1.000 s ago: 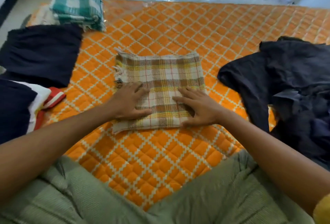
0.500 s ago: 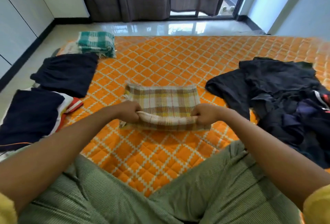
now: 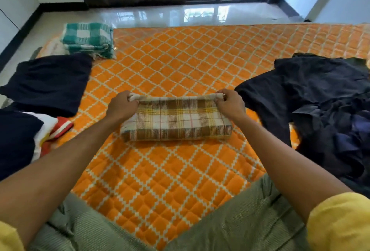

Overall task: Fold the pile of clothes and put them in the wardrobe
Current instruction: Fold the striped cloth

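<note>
A brown, yellow and white checked cloth (image 3: pixel 176 119), folded into a thick oblong, lies in the middle of an orange quilted mat (image 3: pixel 180 180), straight ahead of the seated person. Its far edge is lifted slightly off the rest of the fold. The left hand (image 3: pixel 121 106) pinches the far left corner and the right hand (image 3: pixel 230 103) pinches the far right corner, fingers curled tight around the fabric at both ends. The near edge rests flat on the mat. Bare mat lies open in front of and beyond the cloth. Near its right end sprawls a pile of dark clothes (image 3: pixel 320 114). To the left lie folded dark garments (image 3: pixel 48 82), and farther back a folded green checked cloth (image 3: pixel 88 38).
</note>
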